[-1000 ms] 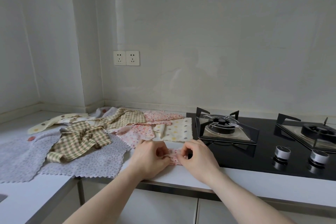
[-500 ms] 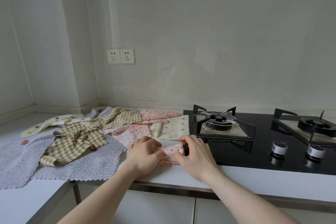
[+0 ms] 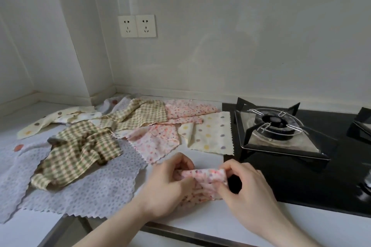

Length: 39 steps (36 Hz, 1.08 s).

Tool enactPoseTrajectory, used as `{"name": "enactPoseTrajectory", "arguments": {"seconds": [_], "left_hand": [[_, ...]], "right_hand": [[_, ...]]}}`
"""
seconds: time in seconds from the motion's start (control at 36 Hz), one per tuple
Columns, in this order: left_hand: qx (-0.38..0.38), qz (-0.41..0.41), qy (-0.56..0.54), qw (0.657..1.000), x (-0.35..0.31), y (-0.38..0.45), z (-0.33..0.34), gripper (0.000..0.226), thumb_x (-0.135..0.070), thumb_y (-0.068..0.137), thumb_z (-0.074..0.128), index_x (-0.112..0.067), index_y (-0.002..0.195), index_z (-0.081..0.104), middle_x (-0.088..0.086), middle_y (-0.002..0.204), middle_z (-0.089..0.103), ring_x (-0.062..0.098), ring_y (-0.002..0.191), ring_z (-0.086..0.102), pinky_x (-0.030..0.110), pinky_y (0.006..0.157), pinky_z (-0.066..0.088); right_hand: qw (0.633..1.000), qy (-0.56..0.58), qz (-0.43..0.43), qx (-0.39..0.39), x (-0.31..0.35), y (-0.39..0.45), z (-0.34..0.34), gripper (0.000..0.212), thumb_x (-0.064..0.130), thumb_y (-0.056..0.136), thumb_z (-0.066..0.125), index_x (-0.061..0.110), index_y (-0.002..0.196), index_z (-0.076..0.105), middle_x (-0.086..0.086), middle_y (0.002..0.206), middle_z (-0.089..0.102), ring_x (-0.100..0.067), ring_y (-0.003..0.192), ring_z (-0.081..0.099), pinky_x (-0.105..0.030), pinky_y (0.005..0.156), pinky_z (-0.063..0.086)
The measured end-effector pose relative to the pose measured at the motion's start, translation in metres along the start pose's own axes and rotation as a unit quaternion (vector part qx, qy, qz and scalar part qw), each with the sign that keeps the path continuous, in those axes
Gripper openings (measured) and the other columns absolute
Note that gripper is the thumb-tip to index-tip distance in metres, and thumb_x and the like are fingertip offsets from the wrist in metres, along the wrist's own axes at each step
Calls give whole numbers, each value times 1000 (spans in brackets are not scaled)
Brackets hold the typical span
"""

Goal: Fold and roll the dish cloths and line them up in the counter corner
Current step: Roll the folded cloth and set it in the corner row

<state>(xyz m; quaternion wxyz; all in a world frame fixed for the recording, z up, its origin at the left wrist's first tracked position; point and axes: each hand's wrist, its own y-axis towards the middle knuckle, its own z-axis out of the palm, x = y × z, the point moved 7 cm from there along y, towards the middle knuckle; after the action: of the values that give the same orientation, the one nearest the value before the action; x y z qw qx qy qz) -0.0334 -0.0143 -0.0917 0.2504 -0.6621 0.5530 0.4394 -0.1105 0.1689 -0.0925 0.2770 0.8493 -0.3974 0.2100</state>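
A small pink floral cloth [image 3: 202, 183] lies on the white counter [image 3: 261, 224] near its front edge, its far end curled into a roll. My left hand [image 3: 170, 186] pinches the roll's left end and my right hand [image 3: 247, 186] pinches its right end. Behind them several loose cloths are spread out: a green checked one [image 3: 80, 152] crumpled on a lilac dotted one [image 3: 90, 190], another pink floral one [image 3: 158, 142], a cream dotted one [image 3: 212, 134]. More cloths reach back to the counter corner [image 3: 116, 96].
A black gas hob [image 3: 301, 168] with a metal burner stand [image 3: 275, 126] sits right of my hands, touching the cream cloth's edge. A second burner [image 3: 361, 122] shows at the far right. Two wall sockets [image 3: 137, 25] are above the corner.
The rolled end of the pink cloth has grown thicker and stands higher between my fingers. The camera has come closer and tilted down; the other cloths have not moved.
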Motion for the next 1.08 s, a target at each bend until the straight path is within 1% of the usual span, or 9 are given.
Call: {"name": "enactPoseTrajectory", "arguments": {"seconds": [0.11,0.28,0.42,0.5,0.58,0.75,0.83,0.94,1.08], "left_hand": [[-6,-11,12,1000,-4,2,-4,21,-30,70,57,-25,90,63,-8,82,68,6,76,61,29,71,50],[33,-78,72,994,-13,4,-12,19,-31,69,60,-34,87,63,-20,86,67,6,86,61,30,84,47],[80,-215,-58,972,-37,-9,-18,17,-3,83,66,-14,95,63,-7,71,68,9,63,62,32,60,50],[51,-253,-91,962,-69,-21,-40,18,2,86,69,-5,99,60,0,69,68,12,59,61,34,57,50],[4,-253,-73,965,-121,-29,-76,15,-12,86,76,-11,94,64,6,73,74,21,66,70,35,61,55],[29,-210,-64,975,-217,-38,-110,24,-36,91,74,-13,88,66,4,78,75,24,73,70,38,63,55],[75,-195,-85,974,-245,-34,-103,25,-35,96,67,-11,97,61,0,82,76,17,74,72,31,64,56],[128,-145,-90,977,-282,-23,-81,26,-27,98,66,-3,98,55,-3,67,69,6,58,59,24,55,46],[172,-117,-59,976,-317,-9,-44,15,-17,94,71,-9,98,59,-6,70,65,1,55,54,20,52,45]], "right_hand": [[999,34,27,-5,-3,0,1,21,44,81,69,52,96,57,25,94,60,3,93,49,-18,77,41],[997,34,73,9,3,3,-7,20,39,79,71,47,94,59,24,92,61,1,91,54,-14,76,38],[974,113,175,92,20,8,-21,22,27,83,72,44,92,62,18,85,66,0,89,59,-17,75,42],[953,177,212,127,51,11,-51,19,16,86,71,34,89,65,15,86,71,-6,85,66,-25,78,52],[946,202,219,132,89,7,-95,12,20,87,74,29,91,67,13,89,72,-7,85,67,-30,79,55],[925,270,243,111,142,-9,-178,10,29,91,74,27,100,70,7,96,75,-10,90,70,-30,83,55],[917,286,258,105,152,-14,-206,15,32,90,74,29,104,70,8,99,74,-7,92,69,-22,77,51],[922,254,280,88,149,-18,-242,22,44,87,74,38,107,69,20,104,71,8,96,64,-12,77,48],[925,233,295,51,125,-34,-291,20,40,87,76,36,106,70,20,101,72,5,96,66,-23,85,58]]}}
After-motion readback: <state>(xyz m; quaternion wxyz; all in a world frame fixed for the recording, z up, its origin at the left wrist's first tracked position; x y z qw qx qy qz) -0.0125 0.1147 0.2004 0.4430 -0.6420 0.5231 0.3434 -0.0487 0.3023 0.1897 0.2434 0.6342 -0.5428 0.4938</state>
